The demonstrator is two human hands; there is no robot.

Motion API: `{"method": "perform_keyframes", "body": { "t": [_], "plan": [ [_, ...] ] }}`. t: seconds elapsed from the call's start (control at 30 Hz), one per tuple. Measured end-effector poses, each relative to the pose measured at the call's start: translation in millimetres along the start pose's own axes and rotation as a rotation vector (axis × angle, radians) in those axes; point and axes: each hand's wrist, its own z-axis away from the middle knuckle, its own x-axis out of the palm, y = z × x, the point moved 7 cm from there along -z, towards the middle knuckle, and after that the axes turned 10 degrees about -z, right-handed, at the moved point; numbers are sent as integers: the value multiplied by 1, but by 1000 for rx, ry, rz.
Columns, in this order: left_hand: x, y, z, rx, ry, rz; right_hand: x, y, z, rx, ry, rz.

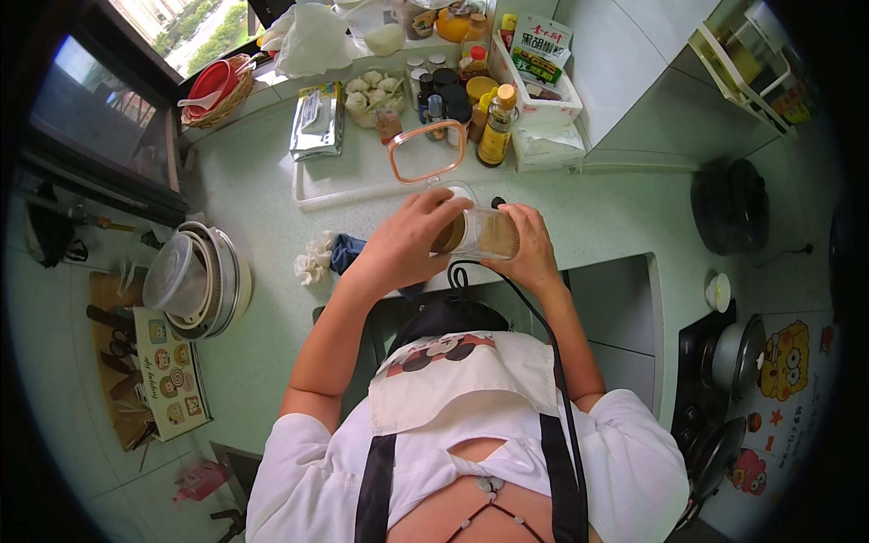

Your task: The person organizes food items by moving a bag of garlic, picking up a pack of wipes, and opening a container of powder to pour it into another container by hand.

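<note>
Both of my hands are closed around a clear seasoning container [497,233], held above the counter's front edge. Brown, powder-like contents show through its right part, and more brown shows at its left part. My left hand [412,233] wraps the left side, its fingers reaching over the top. My right hand [532,252] grips the right end, the thumb near the lower edge. Just beyond my left fingers stands a clear lid with an orange rim [427,152], raised; whether it joins the held container is hidden. A small black knob-like thing [498,203] shows behind the container.
Behind, a white tray [317,185] bears garlic [373,96], jars and a sauce bottle [497,127]. Left are stacked bowls [204,281], a knife rack [118,362] and crumpled cloths [317,257]. A black pot [730,206] and a stove [695,362] stand right. A black cable [543,317] hangs before me.
</note>
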Motion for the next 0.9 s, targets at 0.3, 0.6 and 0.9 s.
{"method": "perform_keyframes", "body": {
  "t": [0.3,0.6,0.9],
  "plan": [
    [9,-40,6,-625,-51,296,-6,1,1,4,70,48],
    [45,-63,33,-617,108,1168,-20,10,9,12,177,-101],
    [94,-68,87,-698,76,1420,-34,-9,17,-178,258,-141]
  ]
}}
